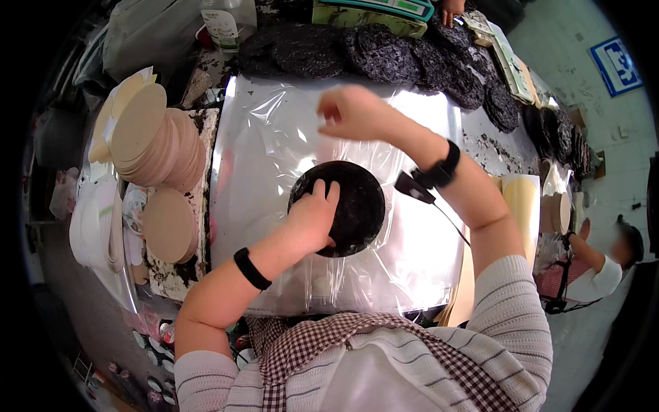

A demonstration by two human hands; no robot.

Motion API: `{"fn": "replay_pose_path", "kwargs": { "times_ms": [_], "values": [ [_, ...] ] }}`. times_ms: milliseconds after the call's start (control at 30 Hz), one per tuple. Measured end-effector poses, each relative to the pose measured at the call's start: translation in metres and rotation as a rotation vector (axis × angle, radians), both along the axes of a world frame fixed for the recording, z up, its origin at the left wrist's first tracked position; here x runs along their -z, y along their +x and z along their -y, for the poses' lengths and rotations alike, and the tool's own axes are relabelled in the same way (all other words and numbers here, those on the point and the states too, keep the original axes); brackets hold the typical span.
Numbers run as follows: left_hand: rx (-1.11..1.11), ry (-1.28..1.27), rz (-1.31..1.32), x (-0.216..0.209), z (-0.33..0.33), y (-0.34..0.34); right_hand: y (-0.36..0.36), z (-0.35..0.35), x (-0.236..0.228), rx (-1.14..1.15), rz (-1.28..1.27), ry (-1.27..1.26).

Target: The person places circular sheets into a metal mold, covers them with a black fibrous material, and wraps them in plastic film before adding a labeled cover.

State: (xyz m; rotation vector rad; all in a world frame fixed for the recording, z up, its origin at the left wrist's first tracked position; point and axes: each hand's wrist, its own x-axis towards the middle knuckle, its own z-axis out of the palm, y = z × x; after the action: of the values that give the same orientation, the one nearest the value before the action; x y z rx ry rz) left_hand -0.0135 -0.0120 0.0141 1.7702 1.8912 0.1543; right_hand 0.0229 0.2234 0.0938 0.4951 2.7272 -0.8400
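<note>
A round black dish [371, 220] with dark matter inside rests on clear plastic film [274, 158] in the middle of the table. My left hand [315, 218] lies over its left part, two fingers spread inside and the thumb near the lower rim. Beyond the dish, my right hand [350, 115] hovers over the film, slightly blurred. Its fingers are loosely curled and apart, and nothing shows in them. Near my right wrist, a small black device [414, 187] hangs on a cord.
Dark, rough round cakes [374, 53] line the far edge. Stacked tan discs [141, 134] stand at the left, with another stack [168, 225] nearer me. A clear bottle [221, 27] stands far left. Another person [583, 264] works at the right; another hand [451, 10] touches the far cakes.
</note>
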Motion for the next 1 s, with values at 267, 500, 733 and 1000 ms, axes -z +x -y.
{"fn": "replay_pose_path", "kwargs": {
  "times_ms": [267, 500, 733, 1000],
  "values": [
    [0.031, 0.039, -0.117, -0.001, 0.001, 0.010, -0.098, -0.093, 0.095, 0.123, -0.354, 0.932],
    [-0.770, 0.819, 1.050, -0.007, 0.036, -0.054, 0.117, 0.076, -0.025, -0.071, -0.844, 0.608],
    [0.047, 0.486, 0.198, -0.017, 0.010, -0.003, 0.179, 0.148, 0.044, -0.168, -0.271, 0.284],
    [0.032, 0.157, 0.037, 0.007, -0.007, 0.005, 0.139, 0.116, 0.068, -0.027, 0.028, 0.143]
  ]
}}
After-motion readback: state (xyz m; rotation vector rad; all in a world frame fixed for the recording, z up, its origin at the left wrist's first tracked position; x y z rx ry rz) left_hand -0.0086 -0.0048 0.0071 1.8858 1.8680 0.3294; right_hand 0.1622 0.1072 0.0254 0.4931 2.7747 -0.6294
